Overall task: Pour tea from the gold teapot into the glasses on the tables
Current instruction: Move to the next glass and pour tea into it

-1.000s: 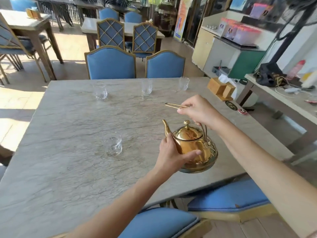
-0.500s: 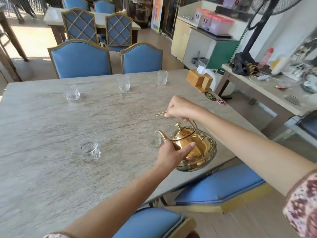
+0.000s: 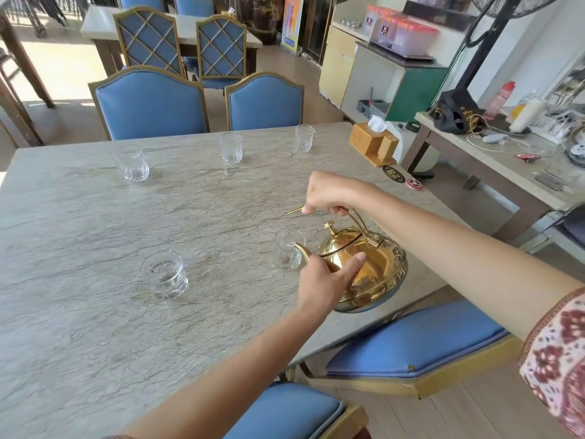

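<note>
Teapot point(image 3: 370, 267) tilted, R hand point(image 3: 332, 193) gripping handle, L hand point(image 3: 323, 277) steadying body, spout over glass point(image 3: 288, 253)

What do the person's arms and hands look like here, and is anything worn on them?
Both forearms are bare. The left hand and right hand carry no gloves and no visible rings or watch. At the right arm's upper end sits a patterned sleeve, cream with dark red motifs and a brownish hem.

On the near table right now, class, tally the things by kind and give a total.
Glasses: 5
Teapot: 1
Wooden tissue box: 1
Round coasters: 2
Total: 9
</note>
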Available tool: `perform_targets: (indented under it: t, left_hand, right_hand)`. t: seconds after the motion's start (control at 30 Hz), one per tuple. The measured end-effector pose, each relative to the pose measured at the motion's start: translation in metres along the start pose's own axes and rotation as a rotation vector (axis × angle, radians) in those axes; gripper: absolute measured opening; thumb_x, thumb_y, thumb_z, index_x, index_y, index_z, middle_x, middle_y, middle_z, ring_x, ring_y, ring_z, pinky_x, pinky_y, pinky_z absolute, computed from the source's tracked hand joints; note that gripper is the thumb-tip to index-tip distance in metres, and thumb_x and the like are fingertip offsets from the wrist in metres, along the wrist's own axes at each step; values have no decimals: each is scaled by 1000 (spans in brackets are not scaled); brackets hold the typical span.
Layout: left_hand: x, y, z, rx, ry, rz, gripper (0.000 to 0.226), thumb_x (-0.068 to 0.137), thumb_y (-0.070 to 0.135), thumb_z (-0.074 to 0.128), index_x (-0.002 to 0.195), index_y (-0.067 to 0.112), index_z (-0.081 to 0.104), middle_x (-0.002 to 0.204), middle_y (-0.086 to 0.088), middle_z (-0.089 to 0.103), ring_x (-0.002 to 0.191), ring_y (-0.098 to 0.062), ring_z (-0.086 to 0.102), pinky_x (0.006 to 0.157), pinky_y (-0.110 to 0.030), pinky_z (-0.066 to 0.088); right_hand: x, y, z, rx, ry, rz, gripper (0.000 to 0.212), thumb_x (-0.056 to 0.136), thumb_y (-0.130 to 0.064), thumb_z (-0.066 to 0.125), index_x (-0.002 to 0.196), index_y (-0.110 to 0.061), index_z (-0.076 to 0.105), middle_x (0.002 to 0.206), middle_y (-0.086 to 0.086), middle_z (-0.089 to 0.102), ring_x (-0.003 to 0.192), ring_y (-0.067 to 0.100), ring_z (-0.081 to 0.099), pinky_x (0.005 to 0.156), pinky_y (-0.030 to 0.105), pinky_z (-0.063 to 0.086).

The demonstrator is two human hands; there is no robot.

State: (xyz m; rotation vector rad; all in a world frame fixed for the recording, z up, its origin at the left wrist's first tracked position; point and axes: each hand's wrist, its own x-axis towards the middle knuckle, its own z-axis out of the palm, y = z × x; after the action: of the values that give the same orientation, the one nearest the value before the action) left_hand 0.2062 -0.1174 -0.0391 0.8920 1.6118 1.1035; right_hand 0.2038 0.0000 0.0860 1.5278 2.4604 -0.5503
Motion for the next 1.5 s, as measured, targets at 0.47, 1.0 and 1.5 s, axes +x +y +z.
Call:
perform_targets:
  t: [0.47,1.0,1.5]
  left_hand:
    - [-5,7,13,-128,40,-21,57,87,61,72,91,8,50,70,2,49,60,-11,45,53,-23,36]
    - [-4,14,10,-125,25,-18,62,85,65,71,69,14,39,61,1,39,56,-15,39,53,-26,32]
    - [-7,18,9,-165,20,-4,61,86,63,72,67,14,40,61,1,41,55,-16,40,53,-27,32]
  right_hand:
    - [3,-6,-5,-28,-61,12,23,85,-16,67,73,-6,51,61,9,48,45,19,41,46,26,39]
    - [6,-17,-12,-76,-88,69,21,83,-16,68,75,-3,54,69,14,52,61,28,45,55,35,40]
    - [2,-20,-19,-114,-90,81,23,86,-12,65,70,-3,52,56,10,46,44,20,38,47,29,37]
